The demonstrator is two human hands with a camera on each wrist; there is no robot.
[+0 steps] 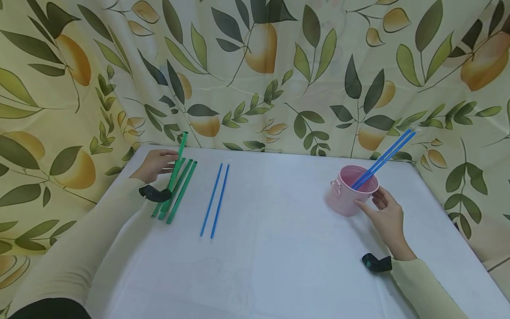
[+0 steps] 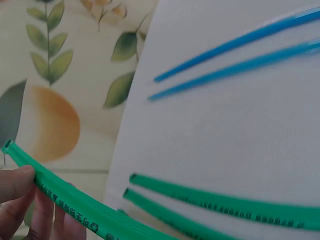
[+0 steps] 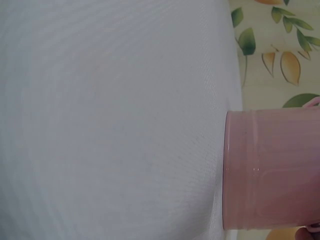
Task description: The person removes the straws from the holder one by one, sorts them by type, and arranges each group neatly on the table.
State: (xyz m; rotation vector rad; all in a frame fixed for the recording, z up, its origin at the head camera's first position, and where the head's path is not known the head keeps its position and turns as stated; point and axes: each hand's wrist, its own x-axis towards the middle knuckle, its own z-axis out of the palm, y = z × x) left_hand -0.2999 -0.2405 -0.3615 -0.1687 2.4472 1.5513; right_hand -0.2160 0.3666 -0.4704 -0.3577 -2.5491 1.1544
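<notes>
My left hand point(image 1: 157, 164) pinches a green straw point(image 2: 75, 202) with printed lettering near one end, its tip raised above the table's back edge. Beside it, more green straws point(image 1: 182, 192) lie side by side on the cloth. Two thin blue straws point(image 1: 211, 200) rest to their right, slanted the same way. At the table's right, my right hand point(image 1: 385, 217) grips a small pink bucket point(image 1: 344, 201) by its near right side, thumb and fingers around the wall. Blue straws point(image 1: 378, 164) lean out of the bucket toward the upper right. The right wrist view shows the pink bucket's side and base.
A white cloth point(image 1: 275, 248) covers the table. Behind and at the sides hangs a curtain point(image 1: 239, 106) patterned with leaves and fruit. Black wrist cameras sit on both sleeves, the left one point(image 1: 154, 193) overlapping the green straws in the head view.
</notes>
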